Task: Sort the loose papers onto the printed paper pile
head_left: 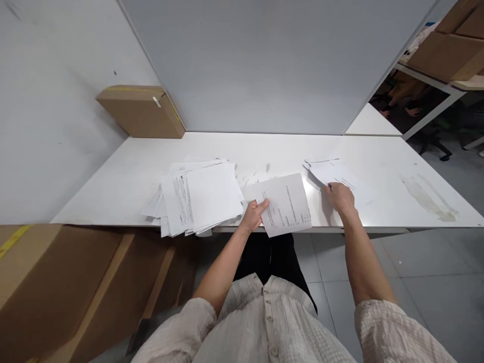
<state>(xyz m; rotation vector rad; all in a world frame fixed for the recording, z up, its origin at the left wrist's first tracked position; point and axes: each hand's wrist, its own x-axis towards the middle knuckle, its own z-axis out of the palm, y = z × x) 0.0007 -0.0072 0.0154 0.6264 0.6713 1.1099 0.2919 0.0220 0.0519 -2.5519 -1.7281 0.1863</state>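
Note:
My left hand [254,216] is closed on the left edge of a printed sheet of paper [289,201], thumb on top, and the sheet's near corner juts past the table's front edge. To the left of it lies a large, uneven stack of papers [206,194], some printed with text. On the right, a smaller pile of papers [333,172] has its left edges fanned. My right hand [341,196] is at the near side of this pile, fingers pinched on a sheet's edge; the fingertips are partly hidden.
The white table [381,171] runs along a grey panel [260,65]. A cardboard box [147,113] stands at its back left corner. Large cardboard boxes [56,282] sit below at the left. At the far right are another desk with boxes [448,55] and a chair base [434,146].

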